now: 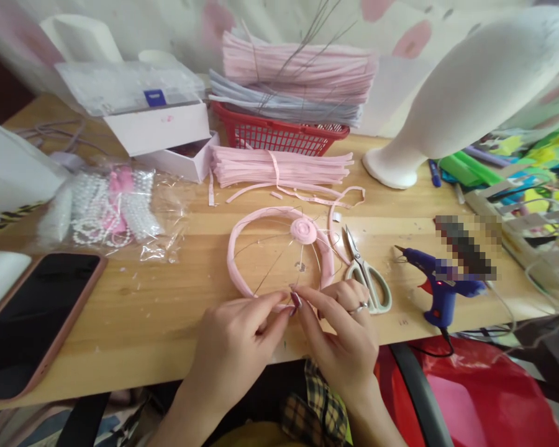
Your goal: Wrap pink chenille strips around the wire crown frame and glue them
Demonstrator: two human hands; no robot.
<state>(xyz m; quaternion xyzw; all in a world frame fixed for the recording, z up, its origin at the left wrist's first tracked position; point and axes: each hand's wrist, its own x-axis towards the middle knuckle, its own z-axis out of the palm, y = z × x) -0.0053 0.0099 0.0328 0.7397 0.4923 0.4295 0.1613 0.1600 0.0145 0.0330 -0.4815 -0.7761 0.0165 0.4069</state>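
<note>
A pink fabric-wrapped hoop (235, 248) lies on the wooden table (158, 323), with thin wires across it and a small pink spiral rosette (304, 231) near its far side. Both hands meet at the hoop's near edge. My left hand (235, 344) pinches something small there, a wire end or pink strip; I cannot make out which. My right hand (342, 329), wearing a ring, has its fingers pressed together on the same spot.
Scissors (366, 273) and a blue glue gun (440, 288) lie to the right. A phone (32, 316) sits at the left, beside a bag of pearls (112, 208). Pink strips (279, 167), a red basket (279, 133), white boxes (163, 127) and a white foam head (470, 93) stand behind.
</note>
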